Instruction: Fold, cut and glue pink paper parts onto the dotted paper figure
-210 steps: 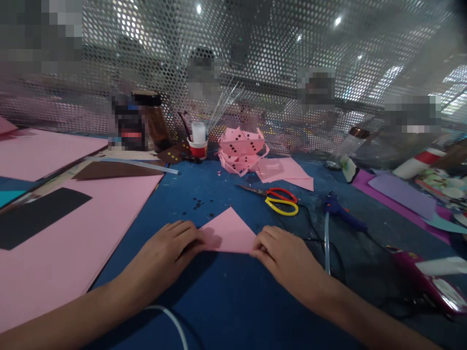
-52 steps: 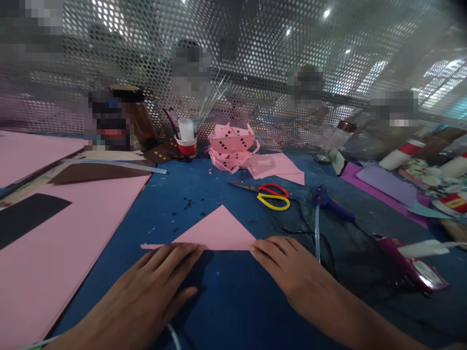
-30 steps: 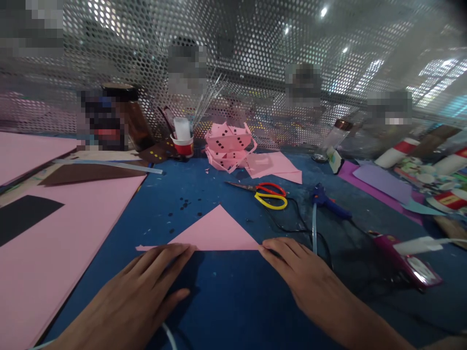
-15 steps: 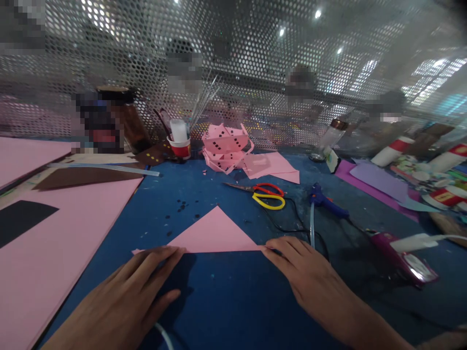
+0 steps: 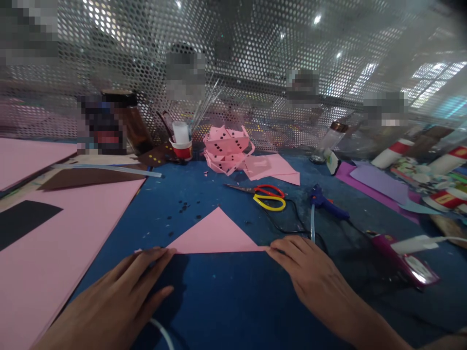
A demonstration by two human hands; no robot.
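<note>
Both hands, left [image 5: 124,296] and right [image 5: 310,277], lie flat and open, fingertips pinning the pink paper triangle's [image 5: 215,236] near edge so the fold holds.

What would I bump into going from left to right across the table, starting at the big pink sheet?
Big pink sheet → left hand → pink paper triangle → red and yellow scissors → right hand → blue glue gun → purple paper.
</note>
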